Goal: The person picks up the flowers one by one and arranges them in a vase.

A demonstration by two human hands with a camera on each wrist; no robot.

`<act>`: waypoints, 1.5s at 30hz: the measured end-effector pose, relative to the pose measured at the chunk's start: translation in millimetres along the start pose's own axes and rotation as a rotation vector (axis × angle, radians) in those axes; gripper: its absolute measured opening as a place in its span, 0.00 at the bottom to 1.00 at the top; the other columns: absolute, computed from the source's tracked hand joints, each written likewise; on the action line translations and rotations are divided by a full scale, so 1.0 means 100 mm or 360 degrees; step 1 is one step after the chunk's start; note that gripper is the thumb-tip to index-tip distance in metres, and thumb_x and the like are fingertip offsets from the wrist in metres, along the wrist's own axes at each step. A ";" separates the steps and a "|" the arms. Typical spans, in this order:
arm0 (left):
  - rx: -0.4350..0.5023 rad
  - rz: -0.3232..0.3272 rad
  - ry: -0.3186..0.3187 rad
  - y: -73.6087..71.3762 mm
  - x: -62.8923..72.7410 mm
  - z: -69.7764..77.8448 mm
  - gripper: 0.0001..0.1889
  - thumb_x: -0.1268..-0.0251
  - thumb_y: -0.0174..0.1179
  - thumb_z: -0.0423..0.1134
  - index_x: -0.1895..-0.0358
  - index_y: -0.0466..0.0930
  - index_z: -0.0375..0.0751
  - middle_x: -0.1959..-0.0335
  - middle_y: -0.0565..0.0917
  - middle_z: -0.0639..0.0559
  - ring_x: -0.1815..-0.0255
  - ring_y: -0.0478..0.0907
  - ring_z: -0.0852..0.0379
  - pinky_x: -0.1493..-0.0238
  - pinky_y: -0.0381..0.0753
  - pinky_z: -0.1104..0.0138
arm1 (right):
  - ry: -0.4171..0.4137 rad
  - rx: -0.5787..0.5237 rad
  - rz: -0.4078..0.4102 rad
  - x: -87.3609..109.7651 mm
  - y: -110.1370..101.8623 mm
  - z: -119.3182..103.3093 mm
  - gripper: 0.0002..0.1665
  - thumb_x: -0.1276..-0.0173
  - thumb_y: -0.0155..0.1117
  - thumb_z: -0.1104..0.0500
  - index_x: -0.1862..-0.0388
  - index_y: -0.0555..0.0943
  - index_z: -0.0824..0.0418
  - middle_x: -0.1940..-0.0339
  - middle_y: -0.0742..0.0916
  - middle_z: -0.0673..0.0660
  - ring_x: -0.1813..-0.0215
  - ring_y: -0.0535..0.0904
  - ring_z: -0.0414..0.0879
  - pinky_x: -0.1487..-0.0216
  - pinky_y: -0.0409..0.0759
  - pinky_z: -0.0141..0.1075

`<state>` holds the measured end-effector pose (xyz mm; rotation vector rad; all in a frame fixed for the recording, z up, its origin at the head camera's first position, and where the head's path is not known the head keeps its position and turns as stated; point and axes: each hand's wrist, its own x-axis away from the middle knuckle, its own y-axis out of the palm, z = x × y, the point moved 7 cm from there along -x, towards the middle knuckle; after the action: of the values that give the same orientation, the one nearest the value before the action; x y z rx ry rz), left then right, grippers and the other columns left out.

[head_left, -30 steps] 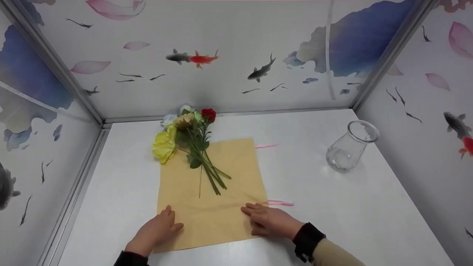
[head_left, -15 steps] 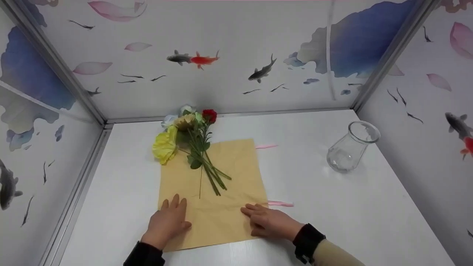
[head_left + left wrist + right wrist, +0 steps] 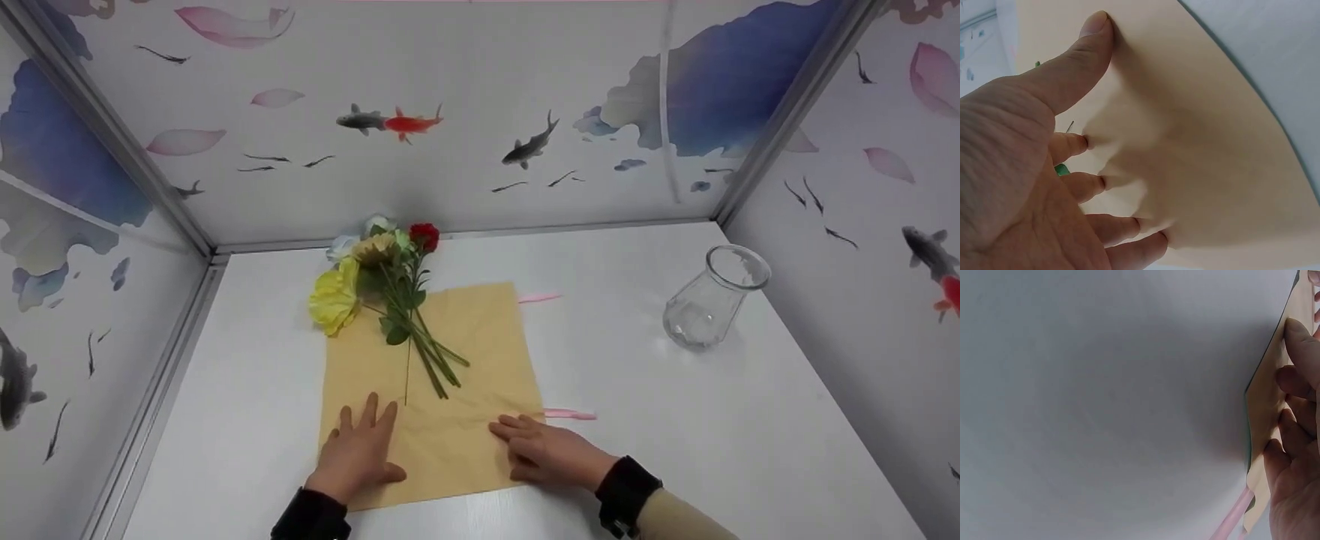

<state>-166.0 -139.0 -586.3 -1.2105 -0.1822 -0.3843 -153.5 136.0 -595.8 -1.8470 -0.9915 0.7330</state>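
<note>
A sheet of brown wrapping paper (image 3: 480, 382) lies flat on the white table. Across its upper part rests a bunch of flowers, with a yellow bloom (image 3: 334, 296), a red bloom (image 3: 424, 237) and green stems (image 3: 435, 360). My left hand (image 3: 354, 456) rests on the paper's lower left with fingers spread; in the left wrist view its fingertips touch the sheet (image 3: 1224, 169). On the lower right, my right hand (image 3: 551, 450) presses the paper near its edge, fingers extended, and grips nothing visible. The right wrist view shows that hand (image 3: 1297, 455) at the paper's edge.
Two pink ribbon ends (image 3: 570, 413) stick out from under the paper's right side. A clear glass vase (image 3: 701, 315) stands at the right of the table (image 3: 675, 450). Printed panels (image 3: 465, 172) with metal frames enclose the back and both sides.
My left hand has slid right and a little upward over the paper, and its fingers have spread. The right hand stays where it was; flowers and vase have not moved.
</note>
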 end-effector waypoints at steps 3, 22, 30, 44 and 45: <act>-0.0011 0.0004 0.0007 0.01 -0.01 -0.01 0.55 0.53 0.82 0.51 0.21 0.61 0.39 0.20 0.54 0.30 0.26 0.50 0.15 0.37 0.63 0.27 | 0.0032 0.0006 -0.0016 0.00 0.00 0.01 0.10 0.26 0.65 0.60 0.66 0.73 0.57 0.25 0.74 0.64 0.24 0.68 0.59 0.27 0.69 0.52; -0.0100 0.0097 0.0066 -0.04 0.04 0.05 0.55 0.56 0.83 0.53 0.23 0.64 0.37 0.22 0.58 0.28 0.28 0.56 0.15 0.43 0.70 0.27 | 0.0246 0.0223 0.0584 0.30 -0.69 0.35 0.44 0.34 0.75 0.62 0.22 0.67 0.61 0.26 0.76 0.60 0.28 0.74 0.56 0.31 0.74 0.48; -0.0083 0.0056 0.0046 -0.03 0.02 0.04 0.55 0.55 0.82 0.53 0.23 0.63 0.38 0.21 0.56 0.29 0.27 0.54 0.15 0.41 0.68 0.27 | 0.0393 0.0364 0.1285 0.78 -1.46 0.63 0.61 0.45 0.78 0.72 0.19 0.52 0.70 0.19 0.59 0.71 0.18 0.52 0.64 0.17 0.47 0.44; -0.0095 0.0075 0.0061 -0.02 0.02 0.03 0.56 0.56 0.83 0.54 0.23 0.63 0.37 0.21 0.57 0.29 0.28 0.54 0.15 0.42 0.69 0.28 | 0.1033 0.0155 0.2069 1.72 -2.06 1.12 0.57 0.38 0.74 0.66 0.19 0.48 0.66 0.23 0.60 0.68 0.22 0.53 0.54 0.23 0.56 0.44; -0.0095 0.0069 0.0057 -0.01 0.02 0.03 0.56 0.56 0.83 0.54 0.23 0.63 0.37 0.21 0.57 0.29 0.27 0.54 0.15 0.42 0.69 0.28 | 0.1100 0.0129 0.2100 1.78 -2.07 1.15 0.57 0.37 0.74 0.65 0.19 0.49 0.65 0.24 0.61 0.68 0.23 0.54 0.55 0.24 0.57 0.44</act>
<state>-164.5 -137.2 -583.5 -1.2636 -0.1141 -0.3752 -224.4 396.9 -474.4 -2.2913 0.8063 0.7013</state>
